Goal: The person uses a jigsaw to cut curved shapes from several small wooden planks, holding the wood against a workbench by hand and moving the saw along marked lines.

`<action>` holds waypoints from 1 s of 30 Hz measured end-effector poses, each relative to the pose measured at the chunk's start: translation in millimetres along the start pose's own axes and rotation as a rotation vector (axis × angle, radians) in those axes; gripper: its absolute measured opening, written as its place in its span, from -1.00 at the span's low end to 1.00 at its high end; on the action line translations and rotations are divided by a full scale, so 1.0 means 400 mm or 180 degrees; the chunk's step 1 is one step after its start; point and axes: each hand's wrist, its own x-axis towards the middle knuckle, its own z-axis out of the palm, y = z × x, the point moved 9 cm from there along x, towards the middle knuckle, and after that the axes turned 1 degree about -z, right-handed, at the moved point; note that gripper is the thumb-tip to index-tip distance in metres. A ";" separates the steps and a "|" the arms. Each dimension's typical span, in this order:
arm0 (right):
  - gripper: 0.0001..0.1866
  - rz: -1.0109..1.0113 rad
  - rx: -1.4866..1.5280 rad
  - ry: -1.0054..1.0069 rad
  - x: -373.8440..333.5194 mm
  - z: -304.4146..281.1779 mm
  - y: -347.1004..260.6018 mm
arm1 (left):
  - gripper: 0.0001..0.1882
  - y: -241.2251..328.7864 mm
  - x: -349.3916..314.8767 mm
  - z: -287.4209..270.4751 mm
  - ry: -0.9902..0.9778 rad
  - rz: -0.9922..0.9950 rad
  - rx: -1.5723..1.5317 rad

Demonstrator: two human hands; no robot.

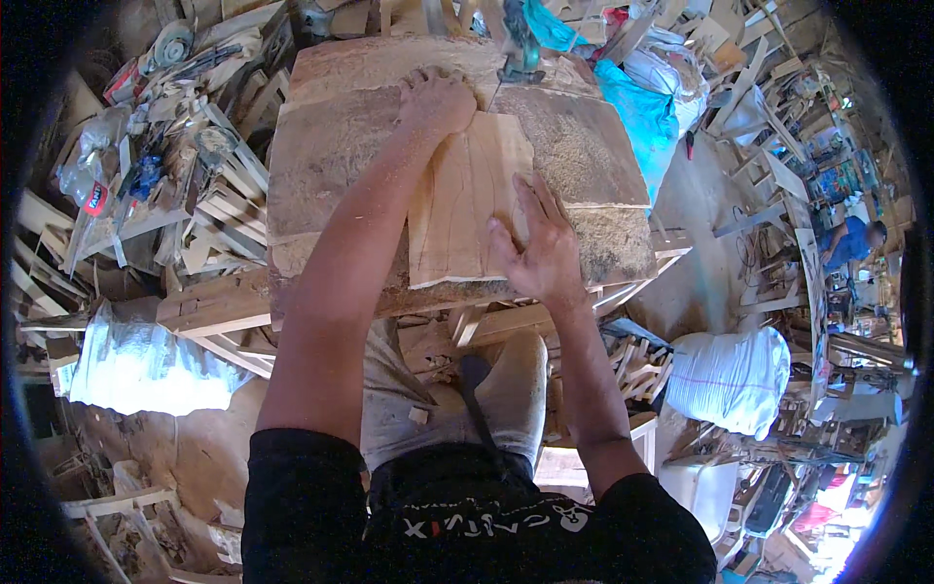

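Note:
A pale wooden board [467, 209] with drawn lines and grain lies flat on a wide, sawdust-covered wooden worktable [331, 127]. My left hand [436, 100] rests at the board's far left corner, fingers spread over the table. Lying along the board's right edge, my right hand [537, 243] has its fingers stretched forward and thumb apart. Just beyond the board's far end, a greenish metal saw guide [520, 54] stands over the table, with a thin dark line, apparently a blade or slot, below it. My left palm partly hides the board's far left corner.
Wood offcuts [229, 209] are heaped at the left, beside a clear plastic bottle [88, 180]. A turquoise sack [637, 122] hangs by the table's right side. Further right stands a stuffed white sack [730, 380]. A person in blue [851, 243] is in the right background.

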 end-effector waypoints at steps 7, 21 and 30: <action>-0.30 0.0102 -0.0074 0.0004 0.000 0.010 0.013 | -0.29 0.003 -0.009 -0.008 0.0041 0.0015 0.0112; -0.32 -0.0078 -0.0032 0.0074 0.012 0.006 0.020 | -0.34 -0.001 0.003 -0.008 0.0321 0.0061 -0.0089; -0.33 0.0037 -0.0053 0.0030 0.019 0.011 0.029 | -0.33 -0.001 0.025 0.007 0.0066 0.0101 0.0108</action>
